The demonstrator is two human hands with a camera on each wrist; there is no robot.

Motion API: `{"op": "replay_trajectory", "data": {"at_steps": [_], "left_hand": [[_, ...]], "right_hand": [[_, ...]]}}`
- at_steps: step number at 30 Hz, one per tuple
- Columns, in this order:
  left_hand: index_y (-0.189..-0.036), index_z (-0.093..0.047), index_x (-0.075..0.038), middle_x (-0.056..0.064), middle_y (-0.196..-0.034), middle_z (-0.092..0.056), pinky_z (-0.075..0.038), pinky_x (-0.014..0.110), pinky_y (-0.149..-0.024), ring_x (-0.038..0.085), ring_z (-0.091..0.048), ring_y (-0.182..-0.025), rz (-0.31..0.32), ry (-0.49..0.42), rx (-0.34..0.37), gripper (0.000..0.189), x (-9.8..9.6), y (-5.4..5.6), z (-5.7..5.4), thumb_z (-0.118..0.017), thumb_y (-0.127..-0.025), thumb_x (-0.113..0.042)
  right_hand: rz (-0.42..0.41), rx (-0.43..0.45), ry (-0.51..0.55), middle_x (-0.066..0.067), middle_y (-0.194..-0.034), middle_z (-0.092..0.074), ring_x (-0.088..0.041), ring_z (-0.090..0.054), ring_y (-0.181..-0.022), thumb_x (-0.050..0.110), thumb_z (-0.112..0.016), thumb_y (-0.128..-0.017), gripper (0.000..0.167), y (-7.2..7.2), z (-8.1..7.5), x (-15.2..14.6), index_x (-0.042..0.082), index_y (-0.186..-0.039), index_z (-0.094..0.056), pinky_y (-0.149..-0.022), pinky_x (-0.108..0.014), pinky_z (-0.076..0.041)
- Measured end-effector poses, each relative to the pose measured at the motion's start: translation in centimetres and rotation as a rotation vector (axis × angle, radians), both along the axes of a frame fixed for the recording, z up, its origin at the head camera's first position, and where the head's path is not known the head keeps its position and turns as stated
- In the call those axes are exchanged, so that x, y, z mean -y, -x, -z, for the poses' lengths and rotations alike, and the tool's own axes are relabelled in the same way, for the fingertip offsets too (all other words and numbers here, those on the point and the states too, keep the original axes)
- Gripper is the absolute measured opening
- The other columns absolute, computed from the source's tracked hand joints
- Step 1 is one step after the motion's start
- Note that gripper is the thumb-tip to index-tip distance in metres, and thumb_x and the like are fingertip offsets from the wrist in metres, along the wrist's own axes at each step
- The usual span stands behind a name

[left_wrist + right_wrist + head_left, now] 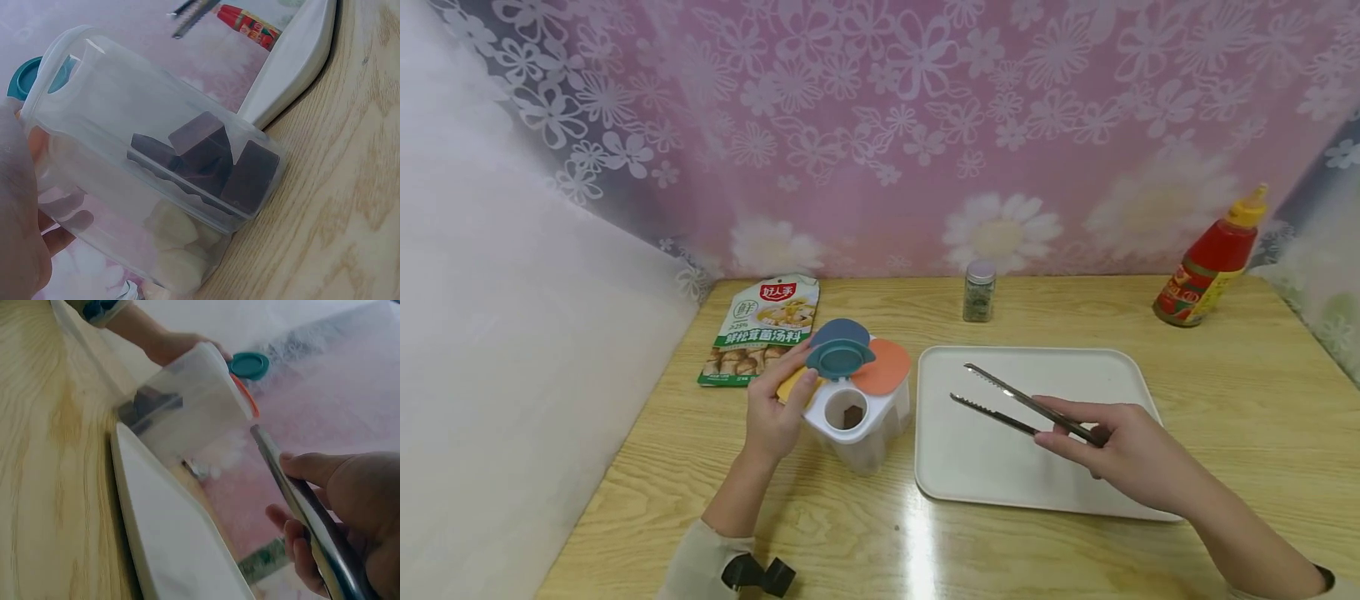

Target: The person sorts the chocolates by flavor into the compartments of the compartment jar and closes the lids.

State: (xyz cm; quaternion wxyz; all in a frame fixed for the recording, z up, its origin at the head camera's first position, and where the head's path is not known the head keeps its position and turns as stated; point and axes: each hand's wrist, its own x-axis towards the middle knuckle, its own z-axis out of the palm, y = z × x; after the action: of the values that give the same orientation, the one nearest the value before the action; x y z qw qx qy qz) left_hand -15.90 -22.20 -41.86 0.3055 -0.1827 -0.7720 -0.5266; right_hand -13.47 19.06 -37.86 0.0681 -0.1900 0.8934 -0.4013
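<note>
A clear plastic storage container (859,454) with a white top and coloured lids stands left of the tray. Its teal flip lid (838,358) is raised, baring a round opening with something brown inside. Dark brown blocks (201,145) lie at the bottom of one compartment; pale pieces (178,262) lie in the neighbouring one. My left hand (778,408) grips the container's left side near the top. In my right hand (1120,446) are metal tongs (1011,392), held above the tray with their arms apart. Nothing shows between the tongs' tips.
A white rectangular tray (970,475) lies right of the container. Behind the container is a green and white food pouch (760,325). A small spice jar (979,292) stands behind the tray. A red sauce bottle (1206,275) with a yellow cap stands at the back right.
</note>
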Motion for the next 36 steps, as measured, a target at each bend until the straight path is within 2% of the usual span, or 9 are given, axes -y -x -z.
{"op": "replay_trajectory", "data": {"at_steps": [5,10,13,20,25,27,32,36], "left_hand": [[-0.117,-0.072,0.0,0.019,-0.123,-0.07,-0.049,0.024,-0.104,0.033,-0.06,-0.126,0.003,-0.004,0.006,0.029,0.0,0.0,0.1,-0.062,-0.09,0.002],[-0.117,-0.072,0.001,0.02,-0.122,-0.07,-0.05,0.024,-0.102,0.029,-0.061,-0.127,0.017,-0.008,0.001,0.03,0.1,0.0,0.3,-0.062,-0.089,0.004],[-0.117,-0.072,0.001,0.021,-0.122,-0.07,-0.05,0.023,-0.102,0.029,-0.06,-0.127,0.028,-0.015,-0.001,0.031,0.2,0.0,0.2,-0.062,-0.088,0.005],[-0.122,-0.071,-0.002,0.021,-0.132,-0.064,-0.049,0.017,-0.1,0.031,-0.059,-0.128,0.024,-0.006,0.056,0.036,0.2,-0.4,-0.1,-0.064,-0.087,0.002],[-0.125,-0.069,-0.002,0.017,-0.137,-0.062,-0.047,0.018,-0.102,0.034,-0.056,-0.131,0.022,-0.005,0.111,0.038,0.2,-0.6,-0.2,-0.064,-0.087,0.001],[-0.125,-0.069,-0.002,0.017,-0.138,-0.061,-0.047,0.018,-0.102,0.034,-0.055,-0.132,0.02,0.001,0.119,0.039,0.2,-0.7,-0.2,-0.064,-0.087,0.002],[-0.127,-0.068,-0.006,0.015,-0.14,-0.061,-0.046,0.017,-0.104,0.031,-0.053,-0.135,0.032,0.009,0.13,0.036,0.2,-0.7,-0.3,-0.062,-0.092,0.0],[-0.13,-0.067,-0.009,0.013,-0.143,-0.058,-0.045,0.016,-0.104,0.029,-0.05,-0.138,0.072,0.0,0.168,0.04,0.6,-0.7,-0.3,-0.064,-0.09,-0.004]], "right_hand": [[0.055,0.013,-0.053,0.001,-0.091,-0.067,-0.006,-0.052,-0.05,0.033,-0.075,-0.09,0.049,0.1,1.2,-2.3,0.02,-0.135,-0.063,-0.046,-0.023,-0.041],[0.136,0.077,-0.102,-0.005,-0.104,-0.07,-0.007,-0.059,-0.061,0.036,-0.074,-0.09,0.061,0.0,2.6,-4.6,0.018,-0.145,-0.054,-0.053,-0.023,-0.045],[0.177,0.084,-0.132,-0.006,-0.104,-0.069,-0.006,-0.061,-0.065,0.038,-0.072,-0.091,0.066,0.0,3.4,-5.9,0.015,-0.148,-0.05,-0.055,-0.023,-0.046],[0.28,-0.037,-0.275,-0.005,-0.093,-0.074,-0.007,-0.06,-0.075,0.046,-0.072,-0.09,0.068,0.4,4.5,-8.3,0.006,-0.143,-0.055,-0.052,-0.022,-0.039],[0.351,-0.134,-0.301,-0.008,-0.079,-0.073,-0.003,-0.057,-0.063,0.044,-0.073,-0.09,0.068,0.5,5.1,-9.5,-0.003,-0.136,-0.059,-0.046,-0.024,-0.038],[0.372,-0.135,-0.308,-0.013,-0.076,-0.072,-0.005,-0.057,-0.06,0.044,-0.073,-0.09,0.069,0.6,5.3,-10.0,-0.007,-0.135,-0.057,-0.045,-0.025,-0.039],[0.43,-0.086,-0.341,-0.026,-0.083,-0.072,-0.018,-0.062,-0.062,0.047,-0.068,-0.093,0.074,1.0,6.1,-11.7,-0.011,-0.137,-0.052,-0.044,-0.027,-0.039],[0.46,-0.077,-0.364,-0.029,-0.085,-0.07,-0.021,-0.061,-0.062,0.048,-0.067,-0.093,0.076,1.2,6.9,-12.9,-0.013,-0.135,-0.052,-0.045,-0.027,-0.04]]}}
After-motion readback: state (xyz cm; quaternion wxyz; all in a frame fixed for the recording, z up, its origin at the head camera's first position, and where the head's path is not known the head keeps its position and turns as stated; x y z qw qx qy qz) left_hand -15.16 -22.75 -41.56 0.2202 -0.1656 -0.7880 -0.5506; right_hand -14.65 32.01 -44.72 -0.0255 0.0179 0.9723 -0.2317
